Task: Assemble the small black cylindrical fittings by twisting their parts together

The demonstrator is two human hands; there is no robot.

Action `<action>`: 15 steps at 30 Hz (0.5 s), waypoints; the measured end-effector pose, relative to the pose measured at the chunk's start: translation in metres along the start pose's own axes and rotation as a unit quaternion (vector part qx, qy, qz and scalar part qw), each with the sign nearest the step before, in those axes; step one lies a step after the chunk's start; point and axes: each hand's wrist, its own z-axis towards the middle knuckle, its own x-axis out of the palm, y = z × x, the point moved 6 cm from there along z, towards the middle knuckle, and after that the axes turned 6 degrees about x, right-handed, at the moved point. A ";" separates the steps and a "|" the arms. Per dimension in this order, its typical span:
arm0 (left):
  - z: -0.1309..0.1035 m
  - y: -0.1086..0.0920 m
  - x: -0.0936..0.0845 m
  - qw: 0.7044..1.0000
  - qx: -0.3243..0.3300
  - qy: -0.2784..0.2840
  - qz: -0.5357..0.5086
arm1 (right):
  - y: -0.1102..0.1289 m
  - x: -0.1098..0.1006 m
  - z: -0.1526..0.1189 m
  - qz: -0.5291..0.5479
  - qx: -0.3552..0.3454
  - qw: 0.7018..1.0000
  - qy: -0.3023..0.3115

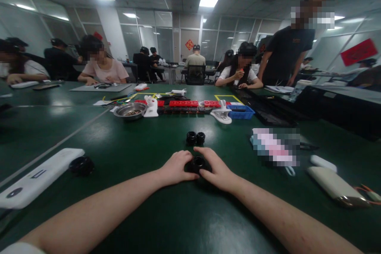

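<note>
Near the table's middle, a short black cylindrical part (199, 162) with a round opening in its top stands between my two hands. My left hand (176, 166) curls around its left side, with the thumb along the near edge. From the right, my right hand (218, 170) wraps it, thumb at the near edge and index finger reaching past the far side. Just beyond my fingertips, two similar black parts, one on the left (191, 138) and one on the right (201, 138), stand side by side. Another black ring-shaped part (81, 166) lies farther left.
A white elongated device (41, 176) lies at left. Across the green table (143, 214) are a metal bowl (120, 114), red blocks (183, 103), white clamps (151, 107) and a blue tray (242, 113). A beige power bank-like object (336, 184) lies right. Several people sit beyond.
</note>
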 end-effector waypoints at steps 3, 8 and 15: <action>0.000 0.000 0.001 1.000 0.004 0.002 -0.001 | -0.005 -0.002 0.001 -0.029 0.038 0.998 -0.030; 0.000 -0.001 0.000 1.000 0.002 0.007 -0.006 | -0.002 -0.004 0.003 -0.053 0.051 0.997 -0.026; 0.000 0.000 0.000 1.000 0.001 0.000 -0.008 | 0.000 0.000 0.000 0.009 0.003 1.000 0.001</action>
